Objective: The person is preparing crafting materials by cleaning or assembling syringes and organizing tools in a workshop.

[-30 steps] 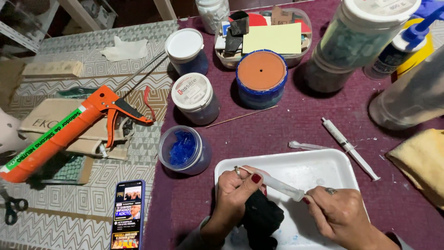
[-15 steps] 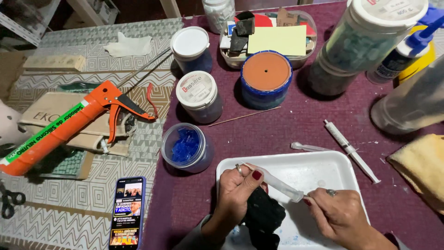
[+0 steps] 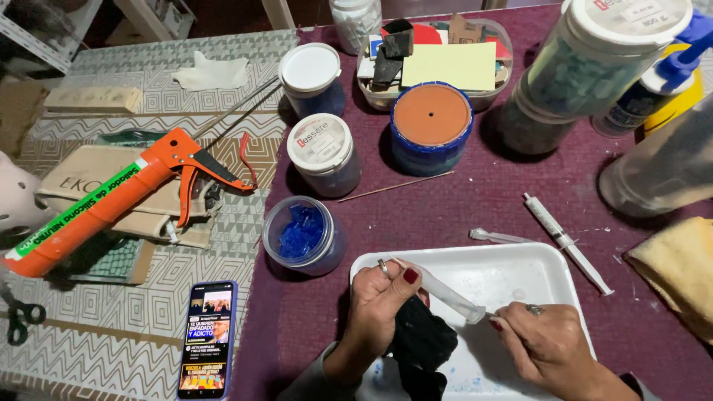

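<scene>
- Left hand (image 3: 379,297) grasps a black lump (image 3: 423,338) over the white foam tray (image 3: 520,271).
- Right hand (image 3: 546,349) pinches a clear syringe (image 3: 445,291), above the tray.
- Open jar (image 3: 304,236) left of the tray: blue chips.

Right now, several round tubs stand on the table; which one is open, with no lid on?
The clear tub of blue pieces, nearest the left hand. The two white-lidded tubs behind it and the blue tub with the orange lid are all closed.
</scene>
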